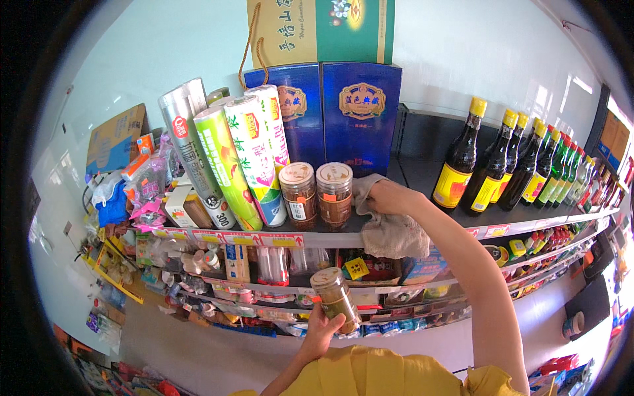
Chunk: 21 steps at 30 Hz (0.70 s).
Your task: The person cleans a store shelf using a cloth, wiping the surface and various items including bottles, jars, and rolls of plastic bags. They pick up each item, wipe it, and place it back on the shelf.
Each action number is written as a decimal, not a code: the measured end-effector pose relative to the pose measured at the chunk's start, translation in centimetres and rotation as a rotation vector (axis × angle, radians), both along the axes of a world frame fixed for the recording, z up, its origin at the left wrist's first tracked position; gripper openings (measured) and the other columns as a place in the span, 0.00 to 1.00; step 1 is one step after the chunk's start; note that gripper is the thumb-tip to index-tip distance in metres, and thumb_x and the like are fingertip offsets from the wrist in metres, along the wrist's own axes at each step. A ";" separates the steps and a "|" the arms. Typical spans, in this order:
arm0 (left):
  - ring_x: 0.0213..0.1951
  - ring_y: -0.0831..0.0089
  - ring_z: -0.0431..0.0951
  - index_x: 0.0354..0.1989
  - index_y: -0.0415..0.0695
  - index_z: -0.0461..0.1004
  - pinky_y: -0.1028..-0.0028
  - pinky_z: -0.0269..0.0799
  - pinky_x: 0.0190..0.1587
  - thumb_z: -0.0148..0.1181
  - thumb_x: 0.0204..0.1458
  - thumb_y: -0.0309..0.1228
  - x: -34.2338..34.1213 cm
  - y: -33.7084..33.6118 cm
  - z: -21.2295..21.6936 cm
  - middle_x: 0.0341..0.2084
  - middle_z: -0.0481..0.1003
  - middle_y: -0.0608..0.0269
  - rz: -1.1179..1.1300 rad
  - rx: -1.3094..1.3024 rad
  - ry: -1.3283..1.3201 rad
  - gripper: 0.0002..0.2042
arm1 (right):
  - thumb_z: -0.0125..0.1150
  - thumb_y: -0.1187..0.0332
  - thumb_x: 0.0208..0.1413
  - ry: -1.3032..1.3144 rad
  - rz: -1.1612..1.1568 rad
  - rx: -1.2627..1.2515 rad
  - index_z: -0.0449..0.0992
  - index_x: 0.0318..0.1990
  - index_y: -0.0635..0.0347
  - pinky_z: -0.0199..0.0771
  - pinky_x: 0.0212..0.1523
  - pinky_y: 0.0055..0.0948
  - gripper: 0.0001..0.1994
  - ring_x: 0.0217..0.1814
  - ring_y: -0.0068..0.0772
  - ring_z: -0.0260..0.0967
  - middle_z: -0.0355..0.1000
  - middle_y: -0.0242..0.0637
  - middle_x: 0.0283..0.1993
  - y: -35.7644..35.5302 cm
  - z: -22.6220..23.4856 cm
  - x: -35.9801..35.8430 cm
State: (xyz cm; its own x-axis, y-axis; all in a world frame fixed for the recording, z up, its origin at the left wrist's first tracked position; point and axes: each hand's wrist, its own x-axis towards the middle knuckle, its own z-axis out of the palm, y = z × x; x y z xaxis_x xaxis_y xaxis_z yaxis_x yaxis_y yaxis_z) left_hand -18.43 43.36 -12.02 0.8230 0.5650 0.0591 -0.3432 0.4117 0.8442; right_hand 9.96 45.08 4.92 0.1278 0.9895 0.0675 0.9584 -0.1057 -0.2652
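My left hand [320,334] is closed around a clear jar [337,298] with a pale lid and brownish contents, tilted in front of the shelves. My right hand [391,198] grips a grey cloth [394,232], which rests on the top shelf and hangs over its front edge. Just left of the cloth, two similar jars [334,201] with pale printed lids stand upright side by side. Beside them lean several tall wrapped rolls [253,158] in green, white and silver. The fingers of my right hand are partly hidden in the cloth.
Behind the jars stand two blue boxes [360,138] with a green and gold gift bag [343,33] on top. Dark bottles [456,158] with yellow caps line the shelf at right. Lower shelves hold packed goods. Plastic-wrapped items [146,181] crowd the left end.
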 end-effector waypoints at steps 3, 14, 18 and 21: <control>0.47 0.66 0.69 0.54 0.41 0.55 0.64 0.66 0.49 0.63 0.44 0.36 -0.2 0.3 0.5 0.46 0.67 0.59 -0.045 0.014 -0.014 0.31 | 0.52 0.73 0.44 -0.083 -0.110 0.080 0.72 0.40 0.63 0.68 0.43 0.38 0.13 0.43 0.49 0.68 0.70 0.51 0.40 -1.7 -0.7 0.5; 0.47 0.71 0.68 0.51 0.39 0.57 0.69 0.62 0.51 0.63 0.45 0.34 -1.1 0.1 2.1 0.45 0.67 0.58 0.001 0.007 -0.007 0.27 | 0.52 0.73 0.38 0.203 0.100 0.020 0.74 0.36 0.64 0.66 0.46 0.33 0.14 0.43 0.42 0.67 0.71 0.45 0.37 -6.1 0.6 0.2; 0.46 0.71 0.68 0.50 0.39 0.58 0.69 0.62 0.51 0.62 0.45 0.33 -1.5 0.2 2.0 0.45 0.68 0.59 -0.007 0.024 -0.037 0.26 | 0.54 0.74 0.34 0.526 0.138 0.014 0.74 0.36 0.64 0.66 0.41 0.26 0.15 0.40 0.25 0.66 0.71 0.33 0.33 -7.3 2.9 2.9; 0.48 0.71 0.67 0.50 0.39 0.57 0.69 0.60 0.52 0.62 0.45 0.33 -1.8 0.8 1.0 0.46 0.67 0.59 0.040 0.014 -0.036 0.26 | 0.53 0.75 0.39 0.578 -0.033 0.314 0.71 0.43 0.67 0.66 0.46 0.25 0.18 0.45 0.29 0.66 0.71 0.40 0.41 -5.4 3.3 2.8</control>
